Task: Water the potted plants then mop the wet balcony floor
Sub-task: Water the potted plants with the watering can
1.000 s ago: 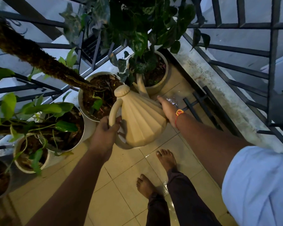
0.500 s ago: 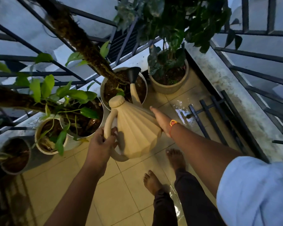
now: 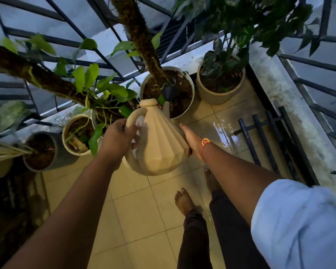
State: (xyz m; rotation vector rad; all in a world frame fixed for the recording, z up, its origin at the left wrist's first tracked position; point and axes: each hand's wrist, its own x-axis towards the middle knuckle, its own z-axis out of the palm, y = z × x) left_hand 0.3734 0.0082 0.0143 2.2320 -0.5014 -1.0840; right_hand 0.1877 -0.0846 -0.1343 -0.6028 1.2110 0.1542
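A cream ribbed watering can (image 3: 159, 140) hangs tilted above the tiled floor. My left hand (image 3: 118, 138) grips its curved handle. My right hand (image 3: 189, 137) lies flat against the can's right side with straight fingers, and the wrist wears an orange band. The dark spout head (image 3: 170, 92) sits over the soil of a white pot (image 3: 190, 98) that holds a mossy pole. Right of it stands a beige pot (image 3: 219, 96) with dark leaves. More pots line the left: a cream one (image 3: 66, 136) and a grey one (image 3: 60, 154).
Black metal railings (image 3: 318, 90) close the balcony at the back and right, over a stained concrete ledge (image 3: 283, 105). A wet patch (image 3: 223, 131) shines on the tiles beside a black floor rack (image 3: 260, 138). My bare feet (image 3: 184, 200) stand on dry tiles.
The view has swung left and the can has moved with it. The spout now hangs over the white pot with the mossy pole, away from the beige pot.
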